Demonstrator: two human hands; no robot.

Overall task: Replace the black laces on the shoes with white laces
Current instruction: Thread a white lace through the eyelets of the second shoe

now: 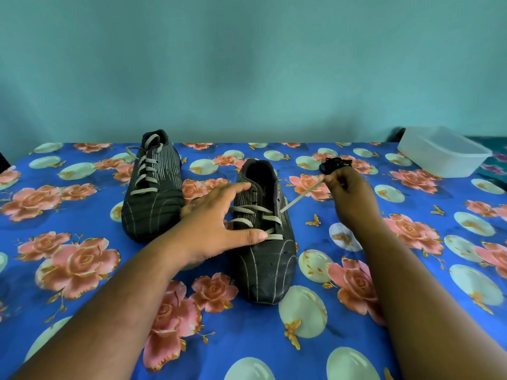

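R hand [346, 191] pinching flat white lace [301, 196], L hand [219, 224] spread on striped shoe [264, 242]

- A surface [274, 338] covered with a blue cloth printed with pink roses and pale ovals.
- Near its far edge, left of middle: a dark striped shoe [153, 185], laced white.
- At its middle: a second shoe [263, 242], partly laced.
- Toward the far right corner: a bundle of black laces [333, 163] and a translucent plastic tub [443, 152].

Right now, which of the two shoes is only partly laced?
The near shoe under the left hand: white lace crosses only its lower eyelets. The far shoe is laced to the top.
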